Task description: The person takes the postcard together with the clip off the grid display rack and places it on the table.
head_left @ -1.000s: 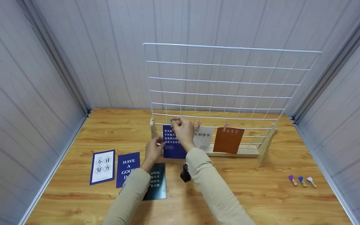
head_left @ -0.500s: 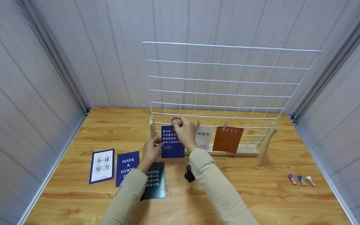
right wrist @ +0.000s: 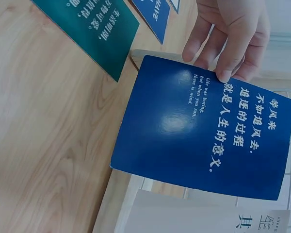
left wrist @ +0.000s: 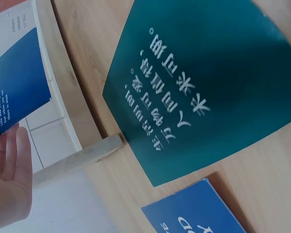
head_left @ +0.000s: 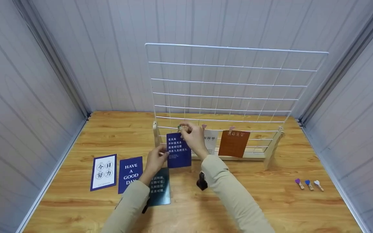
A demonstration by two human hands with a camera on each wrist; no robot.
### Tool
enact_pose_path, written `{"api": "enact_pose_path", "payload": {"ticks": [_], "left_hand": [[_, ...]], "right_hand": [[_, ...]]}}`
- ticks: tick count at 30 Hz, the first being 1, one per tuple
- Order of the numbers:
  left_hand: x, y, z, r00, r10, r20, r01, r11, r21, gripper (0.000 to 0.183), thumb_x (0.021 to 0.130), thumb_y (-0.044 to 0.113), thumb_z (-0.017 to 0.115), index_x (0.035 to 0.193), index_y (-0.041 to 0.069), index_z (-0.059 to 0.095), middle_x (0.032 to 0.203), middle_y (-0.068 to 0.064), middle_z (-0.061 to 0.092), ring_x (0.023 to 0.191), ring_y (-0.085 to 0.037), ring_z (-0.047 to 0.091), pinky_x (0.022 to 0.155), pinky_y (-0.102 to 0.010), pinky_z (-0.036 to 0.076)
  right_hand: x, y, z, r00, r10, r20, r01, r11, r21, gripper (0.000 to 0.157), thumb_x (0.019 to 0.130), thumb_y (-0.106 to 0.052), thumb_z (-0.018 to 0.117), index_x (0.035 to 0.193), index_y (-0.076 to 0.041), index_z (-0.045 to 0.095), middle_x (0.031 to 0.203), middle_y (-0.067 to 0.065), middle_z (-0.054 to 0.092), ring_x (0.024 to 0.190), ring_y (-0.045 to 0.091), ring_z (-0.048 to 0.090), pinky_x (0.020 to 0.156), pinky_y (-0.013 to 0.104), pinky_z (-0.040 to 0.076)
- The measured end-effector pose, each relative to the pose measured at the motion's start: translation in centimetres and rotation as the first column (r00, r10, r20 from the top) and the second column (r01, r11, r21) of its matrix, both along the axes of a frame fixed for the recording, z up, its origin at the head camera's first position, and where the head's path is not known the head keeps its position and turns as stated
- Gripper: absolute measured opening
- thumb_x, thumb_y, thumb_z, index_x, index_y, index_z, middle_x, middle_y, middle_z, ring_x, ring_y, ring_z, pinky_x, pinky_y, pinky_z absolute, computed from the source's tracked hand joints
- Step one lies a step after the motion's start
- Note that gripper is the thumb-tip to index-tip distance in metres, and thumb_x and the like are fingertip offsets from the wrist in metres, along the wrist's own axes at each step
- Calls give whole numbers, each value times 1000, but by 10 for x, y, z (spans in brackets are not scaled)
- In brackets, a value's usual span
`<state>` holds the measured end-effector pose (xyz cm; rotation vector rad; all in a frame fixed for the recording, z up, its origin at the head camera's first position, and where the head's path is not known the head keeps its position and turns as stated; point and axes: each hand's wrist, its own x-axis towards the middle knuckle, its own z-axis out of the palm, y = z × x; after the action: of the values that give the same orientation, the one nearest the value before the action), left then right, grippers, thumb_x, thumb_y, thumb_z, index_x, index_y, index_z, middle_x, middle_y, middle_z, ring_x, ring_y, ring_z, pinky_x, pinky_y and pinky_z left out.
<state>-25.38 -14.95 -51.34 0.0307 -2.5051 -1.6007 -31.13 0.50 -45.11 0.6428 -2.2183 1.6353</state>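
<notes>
A dark blue card with white Chinese writing (head_left: 178, 155) is held upright in front of the left end of the white wire grid rack (head_left: 219, 84). My left hand (head_left: 155, 159) pinches its left edge; in the right wrist view the thumb (right wrist: 225, 73) lies on the front, other fingers behind. At the card's top edge, my right hand (head_left: 194, 137) pinches a small clothespin with a green top (head_left: 179, 128), partly hidden by the fingers. Beside it, a white card (head_left: 210, 142) and an orange-brown card (head_left: 234, 144) hang from the rack by pink heart clothespins.
On the wooden table at left lie a white card with blue border (head_left: 103, 172), a blue "HAVE A GOOD DAY" card (head_left: 130, 174) and a dark green card (head_left: 161, 187), partly under my left arm. Purple (head_left: 299, 183), blue (head_left: 309, 184) and white (head_left: 319, 185) heart clothespins lie at right.
The blue card has come slightly down and away from the rack, both hands with it. More of its writing shows beside my right hand. The view has shifted a little.
</notes>
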Motion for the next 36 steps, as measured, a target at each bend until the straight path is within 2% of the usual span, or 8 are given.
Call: {"api": "enact_pose_path", "payload": {"ticks": [7, 14, 17, 19, 24, 28, 31, 36], "left_hand": [[8, 3, -4, 999, -37, 10, 37, 999, 35, 10, 84, -1, 54, 93, -1, 59, 83, -9, 58, 71, -19, 56, 60, -29, 49], [14, 5, -9, 997, -69, -17, 70, 997, 18, 12, 84, -2, 54, 94, -3, 59, 83, -10, 59, 73, -22, 57, 61, -30, 50], [15, 6, -10, 995, -85, -45, 85, 996, 3, 12, 83, -3, 55, 93, -4, 59, 84, -11, 59, 75, -24, 57, 62, -30, 49], [16, 7, -13, 993, -101, -62, 101, 995, -5, 12, 82, -4, 55, 93, -5, 59, 83, -12, 59, 75, -24, 57, 63, -30, 49], [20, 11, -16, 990, -141, -12, 141, 989, 47, 11, 83, -3, 54, 93, -5, 58, 82, -10, 57, 72, -23, 58, 60, -29, 50], [23, 13, -18, 984, -177, 15, 175, 980, 95, 12, 84, -2, 54, 95, -6, 58, 82, -12, 55, 71, -26, 57, 60, -30, 51], [26, 13, -20, 978, -207, 4, 205, 972, 114, 12, 84, -3, 53, 95, -8, 57, 82, -14, 55, 71, -29, 57, 60, -34, 51], [30, 15, -25, 975, -224, 4, 222, 968, 117, 12, 83, -5, 54, 95, -8, 58, 80, -12, 55, 70, -24, 55, 60, -39, 51]], "right_hand": [[7, 5, -4, 995, 80, 55, -79, 997, -10, 17, 85, -6, 57, 99, 2, 62, 63, 9, 58, 53, 15, 54, 49, 23, 44], [32, 15, 13, 992, 105, 76, -105, 994, -2, 15, 84, 2, 56, 98, 6, 61, 62, 16, 55, 54, 31, 55, 46, 19, 44], [28, 23, 3, 985, 135, 105, -134, 991, -14, 16, 84, 0, 57, 98, 5, 61, 63, 19, 55, 54, 34, 54, 46, 20, 44], [21, 28, -8, 982, 143, 126, -143, 990, -14, 16, 84, -2, 58, 99, 3, 61, 62, 17, 55, 53, 31, 54, 46, 23, 45], [15, 42, -26, 984, 126, 126, -133, 990, 46, 17, 85, -9, 59, 99, -1, 63, 59, 8, 57, 51, 21, 54, 47, 28, 48], [16, 55, -33, 985, 134, 112, -142, 987, 71, 16, 85, -9, 59, 99, -4, 64, 57, 7, 56, 50, 24, 55, 46, 30, 47], [20, 65, -34, 979, 161, 122, -169, 984, 59, 17, 84, -5, 58, 100, -1, 63, 58, 12, 56, 51, 30, 53, 44, 28, 45], [36, 78, -23, 975, 180, 134, -187, 981, 45, 16, 84, 3, 55, 98, 7, 61, 60, 24, 54, 51, 37, 48, 42, 21, 38]]}}
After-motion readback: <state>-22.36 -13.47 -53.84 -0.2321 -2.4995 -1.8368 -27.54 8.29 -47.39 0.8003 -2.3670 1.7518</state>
